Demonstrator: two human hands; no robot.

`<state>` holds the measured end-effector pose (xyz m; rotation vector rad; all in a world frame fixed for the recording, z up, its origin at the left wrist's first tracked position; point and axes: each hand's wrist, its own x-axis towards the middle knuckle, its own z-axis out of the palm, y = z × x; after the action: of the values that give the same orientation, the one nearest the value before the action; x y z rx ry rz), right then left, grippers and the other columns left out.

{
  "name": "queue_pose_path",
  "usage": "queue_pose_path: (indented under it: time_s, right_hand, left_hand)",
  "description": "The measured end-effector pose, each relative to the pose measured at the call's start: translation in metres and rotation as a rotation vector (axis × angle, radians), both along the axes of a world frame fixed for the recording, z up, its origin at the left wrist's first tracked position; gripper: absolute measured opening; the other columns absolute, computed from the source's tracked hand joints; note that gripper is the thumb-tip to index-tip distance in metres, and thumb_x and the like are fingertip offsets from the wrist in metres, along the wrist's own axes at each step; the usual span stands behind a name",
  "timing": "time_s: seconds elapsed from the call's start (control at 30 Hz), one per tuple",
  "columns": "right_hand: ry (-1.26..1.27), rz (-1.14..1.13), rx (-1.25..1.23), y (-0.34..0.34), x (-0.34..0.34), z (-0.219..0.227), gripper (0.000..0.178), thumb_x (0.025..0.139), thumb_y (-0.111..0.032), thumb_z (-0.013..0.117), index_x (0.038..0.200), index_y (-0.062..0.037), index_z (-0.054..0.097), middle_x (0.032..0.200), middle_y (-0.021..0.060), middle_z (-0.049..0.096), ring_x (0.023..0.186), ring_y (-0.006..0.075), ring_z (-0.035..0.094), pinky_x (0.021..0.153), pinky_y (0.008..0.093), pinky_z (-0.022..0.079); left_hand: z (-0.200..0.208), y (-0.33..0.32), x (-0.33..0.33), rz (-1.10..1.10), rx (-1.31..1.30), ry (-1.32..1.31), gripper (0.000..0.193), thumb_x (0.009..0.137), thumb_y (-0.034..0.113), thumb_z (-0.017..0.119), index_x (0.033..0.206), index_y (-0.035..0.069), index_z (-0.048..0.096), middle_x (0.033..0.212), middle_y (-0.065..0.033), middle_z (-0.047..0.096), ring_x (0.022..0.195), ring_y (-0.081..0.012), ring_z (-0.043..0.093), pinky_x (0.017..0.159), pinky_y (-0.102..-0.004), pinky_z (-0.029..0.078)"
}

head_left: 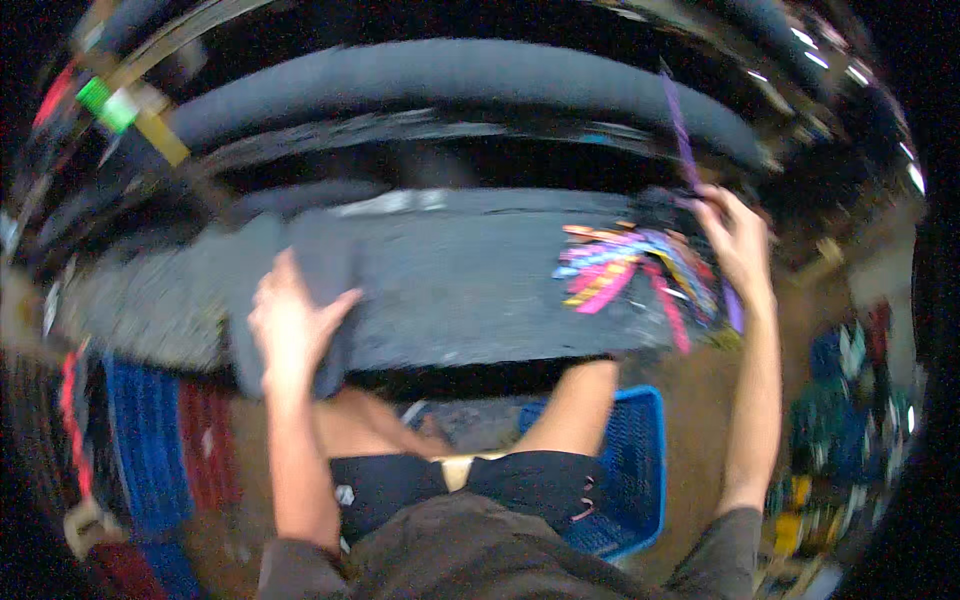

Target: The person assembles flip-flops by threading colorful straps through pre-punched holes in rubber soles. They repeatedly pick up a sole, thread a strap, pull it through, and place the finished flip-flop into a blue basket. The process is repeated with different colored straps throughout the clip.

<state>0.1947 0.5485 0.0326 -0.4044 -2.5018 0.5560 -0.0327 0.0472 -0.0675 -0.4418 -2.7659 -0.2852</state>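
My left hand [292, 312] lies flat on a dark grey sheet-like piece [345, 270] at the left of the work table, its thumb spread away from the fingers. My right hand [738, 238] is raised at the table's right end, with thumb and fingers closed on a long purple strip [677, 122]. One end of that strip reaches up and away past the fingers. Just left of my right hand is a bundle of colourful strips [610, 270] in pink, blue, yellow and orange, some of them fanned out toward me. Motion blur hides the finer details.
The grey table top [470, 280] runs across in front of my knees. Beyond it stretches a long dark grey roll [450, 85]. A blue plastic basket [640, 470] stands by my right leg. Blue crates [150, 440] are at the left, and mixed coloured items [840, 430] lie at the right.
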Motion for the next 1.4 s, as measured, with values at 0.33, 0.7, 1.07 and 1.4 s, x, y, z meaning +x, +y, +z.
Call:
queue_pose_path:
  time_s: [0.33, 0.7, 1.07, 1.4]
  right_hand:
    - [-0.181, 0.097, -0.447, -0.092, -0.008, 0.091, 0.022, 0.093, -0.02, 0.077, 0.105, -0.0011, 0.075, 0.09, -0.0015, 0.071, 0.084, 0.0057, 0.061, 0.078, 0.0243, 0.05]
    - [-0.264, 0.343, -0.336, -0.196, -0.044, 0.012, 0.023, 0.089, -0.023, 0.078, 0.098, -0.0029, 0.073, 0.079, 0.0022, 0.07, 0.072, 0.0128, 0.063, 0.065, 0.0319, 0.05]
    - [-0.273, 0.672, 0.653, -0.287, 0.023, -0.036, 0.019, 0.078, -0.021, 0.065, 0.092, -0.0085, 0.065, 0.09, 0.0019, 0.058, 0.085, 0.0187, 0.06, 0.064, 0.0308, 0.052]
    - [-0.119, 0.622, -0.076, -0.313, 0.034, -0.061, 0.027, 0.085, -0.016, 0.082, 0.105, -0.0046, 0.068, 0.087, 0.006, 0.061, 0.072, 0.0202, 0.064, 0.061, 0.0338, 0.053]
  left_hand:
    - [0.06, -0.015, 0.074, -0.423, 1.022, -0.548, 0.111, 0.065, 0.028, 0.095, 0.157, 0.008, 0.035, 0.137, -0.013, 0.054, 0.131, -0.0271, 0.052, 0.112, -0.0479, 0.041]
    - [-0.003, 0.054, 0.171, -0.974, 1.255, -1.738, 0.045, 0.098, 0.003, 0.063, 0.141, 0.0, 0.049, 0.123, -0.0084, 0.066, 0.115, -0.0156, 0.062, 0.102, -0.0329, 0.049]
    - [-0.022, 0.046, 0.137, -0.575, 1.571, -1.811, 0.031, 0.107, 0.016, 0.058, 0.131, -0.003, 0.061, 0.12, -0.0101, 0.07, 0.105, -0.0139, 0.068, 0.094, -0.0302, 0.055]
    - [-0.028, 0.033, 0.155, -0.573, 1.323, -1.109, 0.049, 0.099, -0.004, 0.065, 0.144, -0.001, 0.046, 0.128, -0.0133, 0.064, 0.115, -0.0169, 0.063, 0.101, -0.0325, 0.05]
